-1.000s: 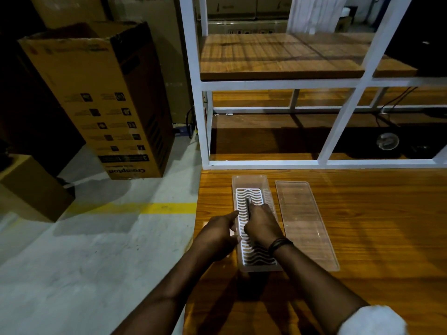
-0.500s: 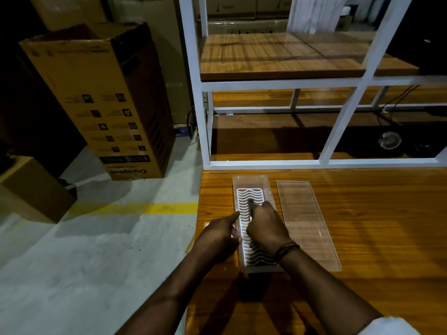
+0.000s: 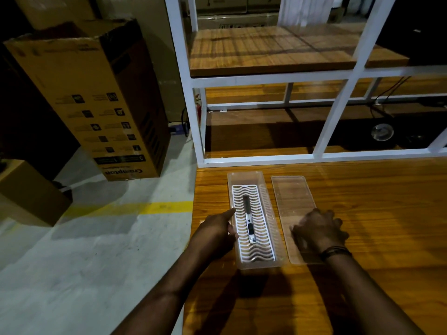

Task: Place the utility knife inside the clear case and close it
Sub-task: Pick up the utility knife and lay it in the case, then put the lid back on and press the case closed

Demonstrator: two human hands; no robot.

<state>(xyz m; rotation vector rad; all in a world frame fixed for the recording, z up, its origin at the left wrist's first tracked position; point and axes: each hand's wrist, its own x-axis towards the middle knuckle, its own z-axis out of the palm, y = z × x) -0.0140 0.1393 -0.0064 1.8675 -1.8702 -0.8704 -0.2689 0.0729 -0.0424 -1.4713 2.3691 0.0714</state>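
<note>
The right hand [image 3: 319,232] has left the utility knife [image 3: 249,220], which is now lying along the white grid inside the clear case [image 3: 246,177], and is resting loosely curled on the lid [image 3: 291,197] beside it. The left hand [image 3: 217,227], fingers extended, is bracing the case wall. Placing looks complete; closing is beginning, requiring the lid lifted and aligned over the case

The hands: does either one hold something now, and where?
Neither grips anything. The left hand rests against the case's left wall; the right hand lies on the lid's near end.
</note>
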